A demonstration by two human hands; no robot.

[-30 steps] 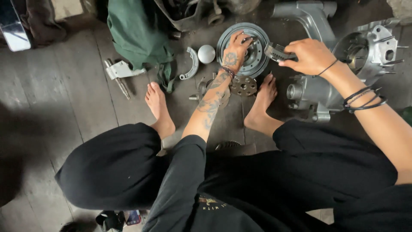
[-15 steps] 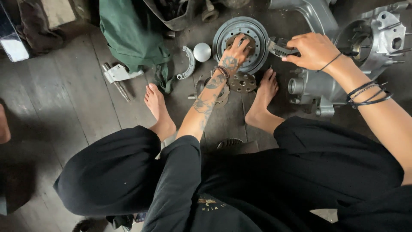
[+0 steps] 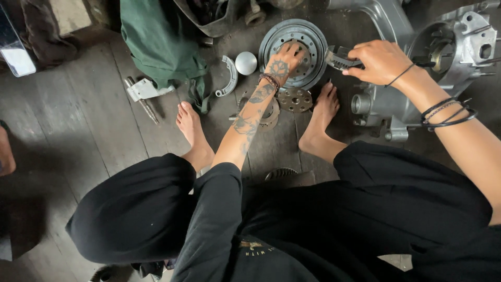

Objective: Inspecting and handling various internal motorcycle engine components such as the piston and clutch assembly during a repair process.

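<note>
The round grey metal brake drum (image 3: 294, 52) lies flat on the dark wooden floor, near its far edge, between a small silver dome cap (image 3: 246, 62) and a grey cast engine casing (image 3: 417, 78). It looks heavy, stiff and probably greasy; I judge the thick outer rim is the best place to hold it. The left hand (image 3: 282, 62) rests half open, fingers spread inside the drum. The right hand (image 3: 378, 60) is closed around grey metal pliers (image 3: 339, 57), just beside the rim.
</note>
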